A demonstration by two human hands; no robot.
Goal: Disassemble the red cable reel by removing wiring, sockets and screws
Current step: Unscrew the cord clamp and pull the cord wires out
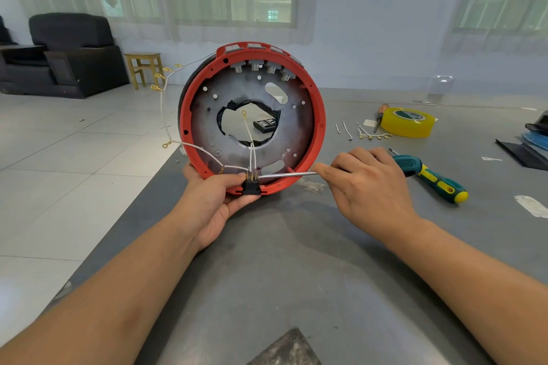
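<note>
**Red reel held on edge, screwdriver tip at the switch**

Red plastic rings the cable reel (pixel 252 118), which stands on its edge on the grey tabletop (pixel 296 261) with its open side facing the camera and a grey metal plate inside. The left hand (pixel 219 201) cups the bottom rim from below, its fingers curled round the rim, the thumb beside a small black switch (pixel 251 187) set in the rim. White wires (pixel 207 154) with brass terminals run from the switch up through the centre hole and out over the left edge. The right hand (pixel 367 184) grips a screwdriver (pixel 430 178) with a green and yellow handle, its shaft lying level and its tip at the switch terminals. Farther right lie a roll of yellow tape (pixel 407 122), a second small screwdriver (pixel 379 115) and several loose wire pieces (pixel 367 133).
</note>
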